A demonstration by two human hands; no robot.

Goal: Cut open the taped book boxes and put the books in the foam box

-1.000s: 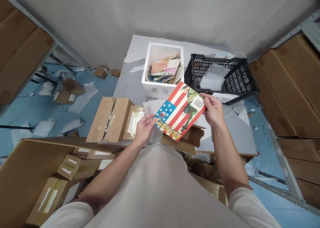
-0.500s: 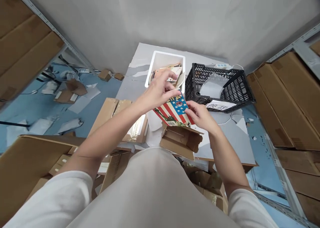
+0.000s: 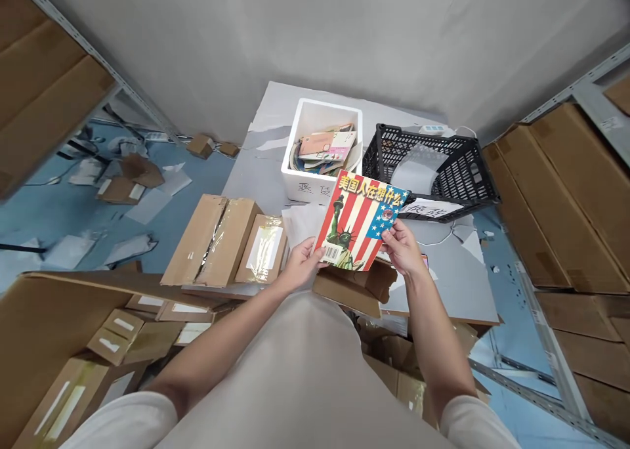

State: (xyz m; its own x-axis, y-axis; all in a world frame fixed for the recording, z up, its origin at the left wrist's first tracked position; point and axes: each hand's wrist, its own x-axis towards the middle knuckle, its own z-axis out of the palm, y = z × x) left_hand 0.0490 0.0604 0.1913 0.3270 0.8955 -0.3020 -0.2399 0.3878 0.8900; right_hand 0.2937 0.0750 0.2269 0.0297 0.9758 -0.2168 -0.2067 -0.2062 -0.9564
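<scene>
Between my two hands is a book [image 3: 358, 222] with red and white stripes, blue starred corner, yellow Chinese title and a green Statue of Liberty. My left hand [image 3: 302, 265] pinches its lower left corner, thumb on the cover near the barcode. On the right edge, my right hand [image 3: 402, 245] grips it with the thumb on the front. The cover faces me, slightly tilted. Under the book sits an opened cardboard box [image 3: 352, 291], partly hidden by it. Behind it stands a white foam box [image 3: 290, 153] with several books and papers inside.
A black plastic crate [image 3: 472, 173] with white sheets inside and a paper label stands at the back right. Taped cartons [image 3: 207, 239] lie on the left of the table [image 3: 256, 153]. A large open carton [image 3: 29, 344] with small boxes is at lower left; shelves with cartons [image 3: 556, 193] flank me.
My left hand has moved from the book's top edge down to its lower left corner. The book now shows its full cover, turned upright, and my right hand still holds its right side.
</scene>
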